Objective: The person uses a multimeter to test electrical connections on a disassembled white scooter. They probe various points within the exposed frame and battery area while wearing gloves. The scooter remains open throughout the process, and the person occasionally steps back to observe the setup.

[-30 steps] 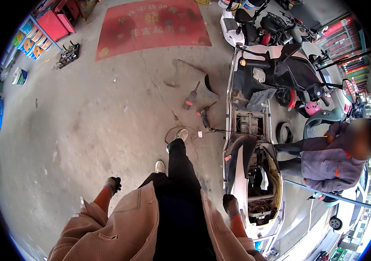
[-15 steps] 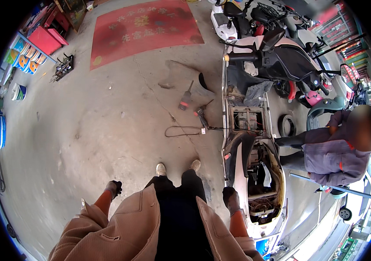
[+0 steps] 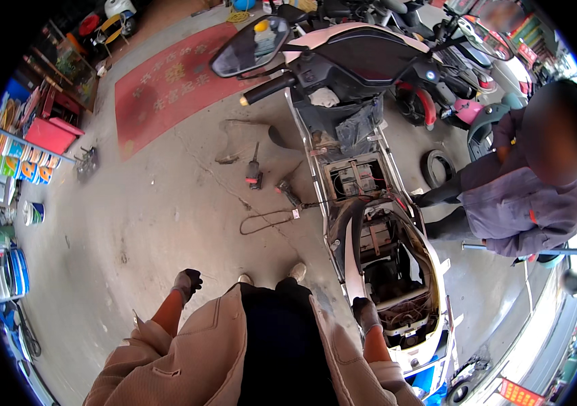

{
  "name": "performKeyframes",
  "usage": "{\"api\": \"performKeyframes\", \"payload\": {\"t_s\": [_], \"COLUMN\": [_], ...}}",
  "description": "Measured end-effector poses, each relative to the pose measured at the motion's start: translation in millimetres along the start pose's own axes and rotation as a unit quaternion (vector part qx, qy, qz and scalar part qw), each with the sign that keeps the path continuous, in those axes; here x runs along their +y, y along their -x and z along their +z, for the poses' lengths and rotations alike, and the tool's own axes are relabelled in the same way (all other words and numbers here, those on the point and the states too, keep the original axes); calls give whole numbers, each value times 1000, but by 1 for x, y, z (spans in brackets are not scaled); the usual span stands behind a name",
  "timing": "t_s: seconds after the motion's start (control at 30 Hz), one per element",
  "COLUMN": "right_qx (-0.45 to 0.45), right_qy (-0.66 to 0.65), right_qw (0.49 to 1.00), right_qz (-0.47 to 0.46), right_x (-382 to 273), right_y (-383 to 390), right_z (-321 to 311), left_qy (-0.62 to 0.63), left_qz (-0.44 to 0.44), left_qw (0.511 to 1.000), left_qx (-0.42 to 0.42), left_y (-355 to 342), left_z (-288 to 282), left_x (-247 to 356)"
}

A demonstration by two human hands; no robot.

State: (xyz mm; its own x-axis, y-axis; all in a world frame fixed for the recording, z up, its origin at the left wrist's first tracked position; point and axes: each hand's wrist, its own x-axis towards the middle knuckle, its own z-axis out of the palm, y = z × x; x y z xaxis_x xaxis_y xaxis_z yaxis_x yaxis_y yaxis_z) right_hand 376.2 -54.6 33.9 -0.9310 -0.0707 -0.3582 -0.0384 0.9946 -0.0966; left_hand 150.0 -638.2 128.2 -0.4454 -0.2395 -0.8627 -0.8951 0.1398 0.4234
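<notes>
My left hand [image 3: 188, 283], in a grey glove with dark fingers, hangs over the bare floor with its fingers curled in and nothing visible in them. My right hand [image 3: 365, 314], gloved alike, is at the near side of a partly stripped electric scooter [image 3: 349, 274], by its rear body. Its fingers point down and are too dark to read; whether it touches the scooter I cannot tell. The scooter's seat is off, so the open compartment [image 3: 393, 287] shows wires and frame parts. Ahead of that, a battery bay [image 3: 356, 178] lies uncovered.
On the floor lie a power tool with a long bit [image 3: 255, 177], a corded drill [image 3: 288, 193] and a loose cover panel [image 3: 248, 141]. A person [image 3: 525, 196] in a grey jacket stands across the scooter, near a tyre [image 3: 437, 168]. A red mat [image 3: 167, 95] lies farther off.
My view has swung, so the scooter's handlebar and mirror now reach farther left and larger in the picture. Both hands stay low; the left appears slightly higher and farther right.
</notes>
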Motion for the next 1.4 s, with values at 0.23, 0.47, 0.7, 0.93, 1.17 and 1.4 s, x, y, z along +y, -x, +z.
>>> {"api": "performKeyframes", "payload": {"t_s": [0.23, 0.47, 0.7, 0.93, 1.17, 1.4], "right_qx": [113, 134, 82, 203, 241, 150], "right_qy": [-824, -783, -756, -732, -719, -683], "right_qw": [371, 338, 255, 309, 318, 368], "right_qz": [412, 505, 597, 572, 568, 613], "right_x": [-4, -47, -102, -123, -137, -147], "right_y": [2, 75, 102, 64, 46, 60], "right_z": [-62, -19, -35, -103, -124, -98], "left_qy": [-101, -171, -254, -253, -340, -305], "left_qz": [-1, 36, 132, 152, 121, 68], "left_qw": [995, 981, 950, 934, 913, 935], "left_qx": [-7, -87, -125, -201, -191, -170], "left_y": [1, -7, -36, -57, -78, -90], "left_z": [24, 74, 141, 189, 186, 153], "left_x": [48, 136, 209, 258, 261, 234]}}
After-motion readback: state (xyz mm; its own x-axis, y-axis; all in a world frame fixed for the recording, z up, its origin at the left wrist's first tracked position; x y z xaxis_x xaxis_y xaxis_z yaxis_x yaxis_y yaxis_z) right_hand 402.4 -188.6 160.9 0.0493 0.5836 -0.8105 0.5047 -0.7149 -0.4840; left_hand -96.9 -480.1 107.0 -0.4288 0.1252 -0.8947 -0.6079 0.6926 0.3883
